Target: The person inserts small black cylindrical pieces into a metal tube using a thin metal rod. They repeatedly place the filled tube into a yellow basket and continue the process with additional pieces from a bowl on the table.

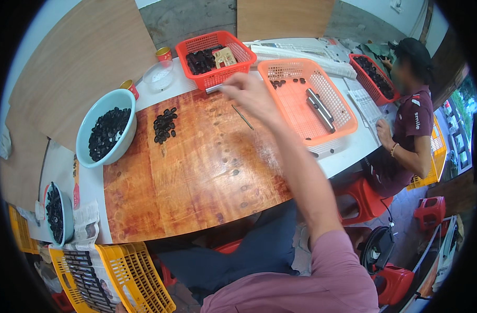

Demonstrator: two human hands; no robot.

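blurred right hand (pixel 251 94) pinches a small metal rod (pixel 213 88), fingers indistinct.

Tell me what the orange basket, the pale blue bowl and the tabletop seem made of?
Orange basket: likely moulded plastic, from its lattice walls and even colour. Pale blue bowl: probably plastic too, smooth and matte. Tabletop: wood with a glossy reddish varnish, showing grain and dark knots.

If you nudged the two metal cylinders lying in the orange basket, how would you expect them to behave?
The two metal cylinders look smooth and round, so they would probably roll sideways. They seem solid, likely heavy for their size. The orange basket has raised walls, which should stop them.
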